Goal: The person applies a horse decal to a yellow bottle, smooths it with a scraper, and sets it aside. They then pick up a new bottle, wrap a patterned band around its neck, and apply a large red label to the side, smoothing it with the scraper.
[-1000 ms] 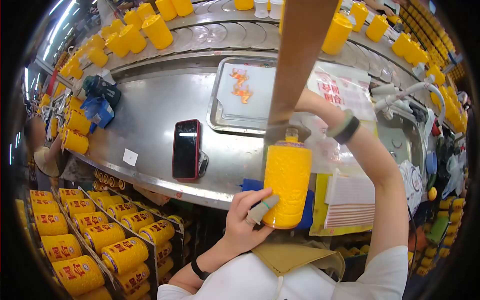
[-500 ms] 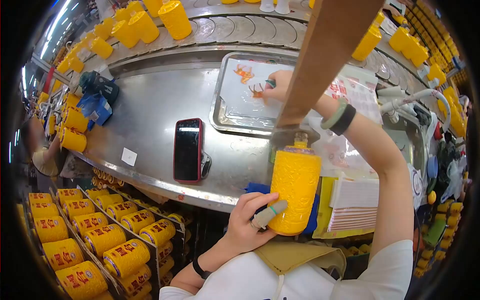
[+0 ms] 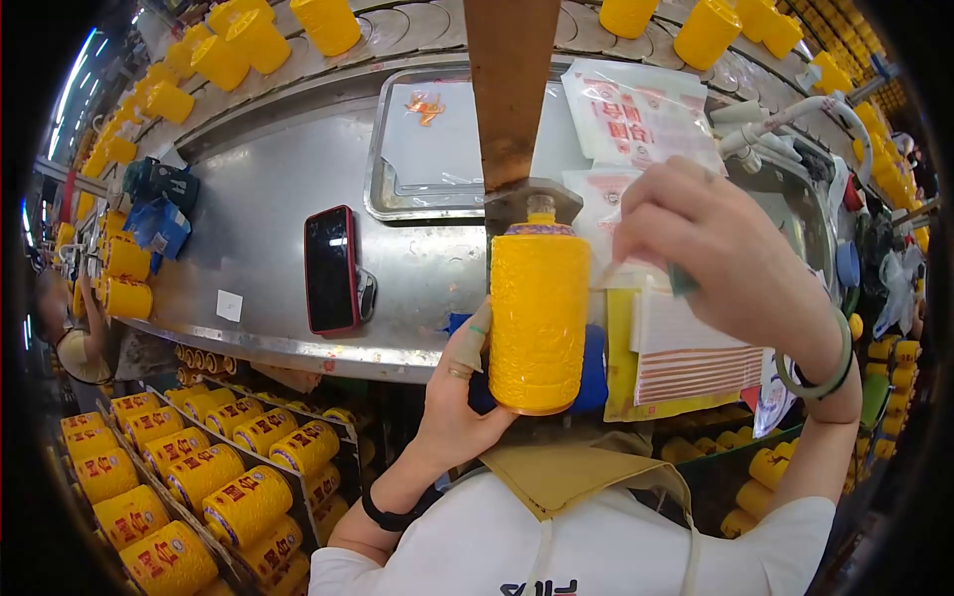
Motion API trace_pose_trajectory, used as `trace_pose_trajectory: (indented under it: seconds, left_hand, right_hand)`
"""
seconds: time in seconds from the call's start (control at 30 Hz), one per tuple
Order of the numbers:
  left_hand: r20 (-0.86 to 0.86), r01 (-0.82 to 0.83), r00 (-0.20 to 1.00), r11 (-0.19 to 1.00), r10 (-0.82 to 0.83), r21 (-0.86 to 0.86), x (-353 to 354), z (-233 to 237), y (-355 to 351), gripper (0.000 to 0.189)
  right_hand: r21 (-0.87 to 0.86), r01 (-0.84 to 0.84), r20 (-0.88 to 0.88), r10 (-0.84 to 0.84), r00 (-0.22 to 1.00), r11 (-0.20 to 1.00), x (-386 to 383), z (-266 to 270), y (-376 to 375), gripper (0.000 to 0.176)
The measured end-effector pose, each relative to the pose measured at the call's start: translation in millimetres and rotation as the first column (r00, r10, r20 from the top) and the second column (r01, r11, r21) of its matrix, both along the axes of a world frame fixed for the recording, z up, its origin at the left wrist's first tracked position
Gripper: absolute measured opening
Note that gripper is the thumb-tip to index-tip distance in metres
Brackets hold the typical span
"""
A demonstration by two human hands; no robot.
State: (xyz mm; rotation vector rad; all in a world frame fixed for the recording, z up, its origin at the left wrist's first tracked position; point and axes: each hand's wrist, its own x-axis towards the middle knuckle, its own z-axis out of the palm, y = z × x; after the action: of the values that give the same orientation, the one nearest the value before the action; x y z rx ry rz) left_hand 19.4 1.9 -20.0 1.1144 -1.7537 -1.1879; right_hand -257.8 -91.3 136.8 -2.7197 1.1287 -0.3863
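Note:
My left hand (image 3: 457,397) is closed around the lower left side of a yellow embossed bottle (image 3: 540,318), which stands nearly upright in front of my apron. One of its fingers wears a pale cover with a green band. The bottle's clear neck (image 3: 541,207) is bare and meets a bracket on the wooden post. To the right of the bottle is my right hand (image 3: 696,248), slightly blurred, its fingers pinched together; whatever they hold is too small or smeared to name. In the metal tray (image 3: 376,169) an orange-red cut-out (image 3: 425,107) lies on a white sheet.
A wooden post (image 3: 509,89) rises behind the bottle. On the metal table lie a phone (image 3: 331,268) and a white paper square (image 3: 229,305). Striped sheets (image 3: 696,348) are stacked at right, near printed plastic bags (image 3: 636,109). Yellow bottles (image 3: 328,25) line the conveyor; labelled ones (image 3: 248,507) fill racks lower left.
My right hand has left the tray and come back beside the bottle. One of the two orange cut-outs no longer shows in the tray. The view has shifted; my left hand still holds the bottle.

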Motion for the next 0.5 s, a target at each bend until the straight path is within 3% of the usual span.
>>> trace_pose_trajectory:
  seconds: [0.03,0.17,0.23,0.37,0.43,0.47,0.5]
  left_hand:
    - [0.021,0.048,0.999,0.998,-0.047,-0.028,0,5,-1,0.104]
    - [-0.100,0.067,0.993,0.998,-0.066,0.013,-9,25,-7,0.102]
    - [-0.481,0.177,0.872,0.975,-0.091,0.136,-12,23,-16,0.097]
    - [-0.471,0.076,0.879,0.952,0.076,0.296,-27,31,-31,0.076]
    - [-0.483,0.102,0.870,0.922,0.100,0.374,-32,31,-36,0.074]
    - [-0.495,0.129,0.860,0.885,0.125,0.448,-32,31,-37,0.072]
    - [-0.481,0.116,0.869,0.897,0.117,0.427,-31,28,-36,0.070]
  right_hand:
    - [0.034,-0.039,-0.043,0.041,0.998,0.999,4,4,8,0.020]
    - [0.062,-0.154,-0.027,0.155,0.987,0.986,29,-9,18,0.017]
    - [-0.059,-0.257,-0.062,0.253,0.965,0.965,41,-22,12,0.016]
    - [-0.153,-0.288,-0.012,0.290,0.957,0.945,55,-41,0,0.017]
    - [-0.147,-0.231,0.055,0.241,0.969,0.962,55,-46,-6,0.034]
    - [-0.147,-0.232,0.054,0.242,0.969,0.962,54,-50,-7,0.034]
    - [-0.058,-0.124,0.233,0.134,0.963,0.991,49,-54,-7,0.038]
